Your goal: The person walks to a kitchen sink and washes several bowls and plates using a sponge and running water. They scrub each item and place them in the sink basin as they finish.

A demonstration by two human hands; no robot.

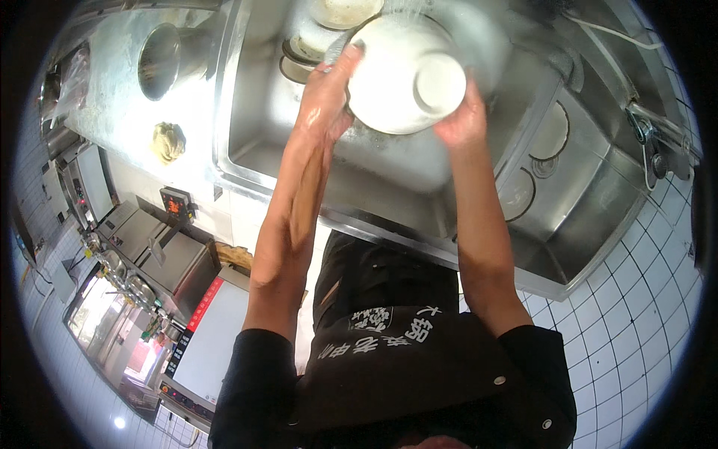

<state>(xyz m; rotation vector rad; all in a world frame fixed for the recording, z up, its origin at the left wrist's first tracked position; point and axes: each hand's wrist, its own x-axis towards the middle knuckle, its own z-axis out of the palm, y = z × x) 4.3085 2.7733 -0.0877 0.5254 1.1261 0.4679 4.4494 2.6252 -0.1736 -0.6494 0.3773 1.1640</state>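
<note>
A large white bowl (387, 84) is tipped over the left sink basin (392, 163), its foot ring turned up toward me. My left hand (331, 90) grips its left side, thumb on the outer wall and fingers mostly hidden. Something greyish shows beside that hand, too blurred to name. On the bowl's lower right side, my right hand (463, 115) holds it, partly behind the foot. Water (414, 7) runs down at the bowl's far edge. Left of it in the basin lie a dark-rimmed bowl (348, 12) and several other dishes (297, 70).
The right basin (583, 185) holds a dark-rimmed bowl (551, 134) and another (517, 193) near its drain (545, 166). A metal pot (160, 62) and a crumpled yellowish cloth (168, 142) are on the left counter. A metal lever fitting (645, 132) is mounted at right.
</note>
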